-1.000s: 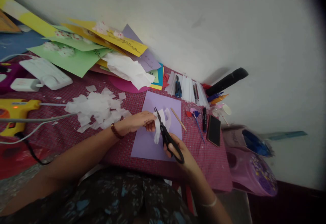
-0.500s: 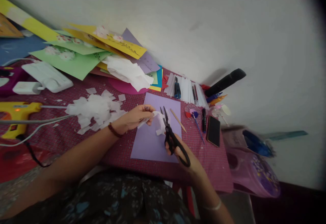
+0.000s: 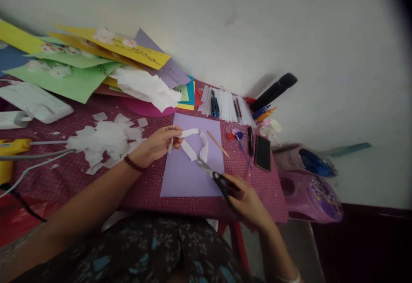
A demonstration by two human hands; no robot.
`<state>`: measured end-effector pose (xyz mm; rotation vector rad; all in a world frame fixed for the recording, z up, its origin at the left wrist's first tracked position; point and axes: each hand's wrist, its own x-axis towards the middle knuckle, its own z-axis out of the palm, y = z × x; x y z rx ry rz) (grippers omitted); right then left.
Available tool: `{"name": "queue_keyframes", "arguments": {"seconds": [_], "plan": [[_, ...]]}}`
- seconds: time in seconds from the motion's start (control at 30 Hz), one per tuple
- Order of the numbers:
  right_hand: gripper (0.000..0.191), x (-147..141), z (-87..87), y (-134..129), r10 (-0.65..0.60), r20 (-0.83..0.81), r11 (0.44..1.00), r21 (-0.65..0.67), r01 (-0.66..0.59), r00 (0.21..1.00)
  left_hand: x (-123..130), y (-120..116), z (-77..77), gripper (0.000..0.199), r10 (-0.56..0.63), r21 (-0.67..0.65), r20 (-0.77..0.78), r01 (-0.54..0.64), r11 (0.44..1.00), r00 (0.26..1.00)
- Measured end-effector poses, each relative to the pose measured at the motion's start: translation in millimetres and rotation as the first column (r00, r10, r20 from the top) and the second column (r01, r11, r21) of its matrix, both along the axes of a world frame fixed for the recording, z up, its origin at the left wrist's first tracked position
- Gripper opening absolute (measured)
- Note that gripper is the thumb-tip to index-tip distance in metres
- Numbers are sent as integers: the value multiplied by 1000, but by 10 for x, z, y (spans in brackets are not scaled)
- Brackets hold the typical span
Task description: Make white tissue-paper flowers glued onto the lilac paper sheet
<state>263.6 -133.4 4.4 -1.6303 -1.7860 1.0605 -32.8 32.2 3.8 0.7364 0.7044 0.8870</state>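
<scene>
My left hand point(image 3: 162, 142) pinches folded white tissue paper strips point(image 3: 190, 133) over the upper left of a lavender paper sheet point(image 3: 186, 184). One strip points right and another hangs down toward the sheet's middle. Black-handled scissors point(image 3: 221, 180) are gripped in my right hand point(image 3: 250, 200), low on the right of the sheet, their blurred blades pointing up and left. Just beyond the blade tips lies a separate curved white strip point(image 3: 204, 146). To its right a thin wooden stick point(image 3: 219, 144) rests across the sheet's edge.
Left of my hand is a heap of white paper squares point(image 3: 103, 139), with a yellow glue gun point(image 3: 14, 147) beyond it. Colored cards point(image 3: 80, 77) pile up behind. A phone point(image 3: 262, 153), a black marker point(image 3: 250, 141) and a paintbrush point(image 3: 244, 152) lie at the right.
My right hand has drawn the scissors back, down and to the right, away from the paper. The strips in my left hand now spread apart, and a curved strip lies apart on the sheet. The view has shifted.
</scene>
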Motion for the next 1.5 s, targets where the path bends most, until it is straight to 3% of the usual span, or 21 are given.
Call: {"name": "queue_keyframes", "arguments": {"seconds": [0.13, 0.3, 0.4, 0.5, 0.6, 0.7, 0.9, 1.07, 1.33, 1.43, 1.5], "plan": [[56, -127, -10, -39, 152, 268, 980, 81, -180, 951, 17, -10, -11, 16, 1, -23, -22, -2, 1000, 1000], [46, -183, 19, 77, 214, 291, 960, 116, -257, 932, 44, -50, -17, 25, -65, -53, 43, 67, 996, 997], [28, -257, 111, 231, 92, 191, 967, 218, -134, 977, 74, -101, -2, 28, -146, -61, 114, 154, 986, 983], [28, -456, 225, 494, 6, -80, 957, 290, 18, 997, 117, -167, 11, 27, -210, -51, 118, 217, 975, 970], [31, -692, 301, 794, 57, -370, 970, 240, 36, 927, 157, -215, 11, 27, -230, -30, 82, 233, 972, 970], [31, -852, 315, 1012, 79, -536, 985, 169, 15, 841, 181, -227, 4, 29, -220, -16, 41, 221, 975, 975], [29, -927, 233, 1142, -28, -625, 997, 34, 63, 780, 204, -246, -14, 32, -240, -3, -10, 240, 971, 971], [25, -937, 157, 1115, -57, -620, 998, -20, 57, 782, 215, -264, -39, 28, -247, 24, -28, 248, 969, 969], [20, -967, 46, 1104, -85, -686, 996, -61, 60, 722, 166, -210, -78, 26, -131, 108, -140, 147, 983, 981], [16, -969, 18, 1102, -108, -694, 994, -82, 71, 712, 143, -217, -47, 35, -57, 207, -234, 107, 973, 971], [14, -971, -6, 1101, -125, -689, 992, -98, 79, 714, 139, -236, -13, 42, -32, 309, -339, 143, 940, 940]]}}
